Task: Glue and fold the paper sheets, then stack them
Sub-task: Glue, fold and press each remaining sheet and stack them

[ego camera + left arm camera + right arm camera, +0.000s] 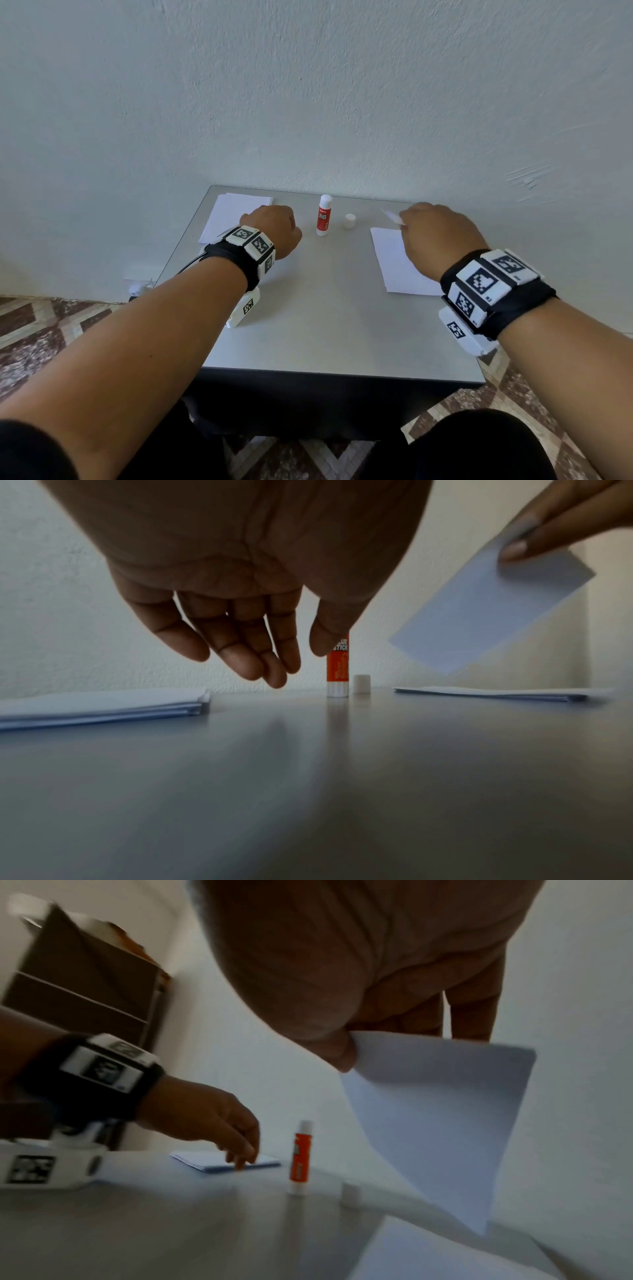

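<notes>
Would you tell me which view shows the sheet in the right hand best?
The left wrist view: the sheet hangs clear, pinched by the right hand. The right wrist view shows it blurred from behind; the head view shows only a sliver.

Left hand above table, fingers loose, beside upright glue stick.

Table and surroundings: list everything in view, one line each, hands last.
Table: one, grey, against the wall.
Glue stick: one, red and white, upright, uncapped, table's far middle.
Cap: one, white, just right of the glue stick.
Left paper stack: one, white, far left.
Right paper stack: one, white, right side.
Held sheet: one, white, lifted above the right paper stack.
Left hand: empty, fingers relaxed, over the left paper stack.
Right hand: pinches the held sheet.
</notes>
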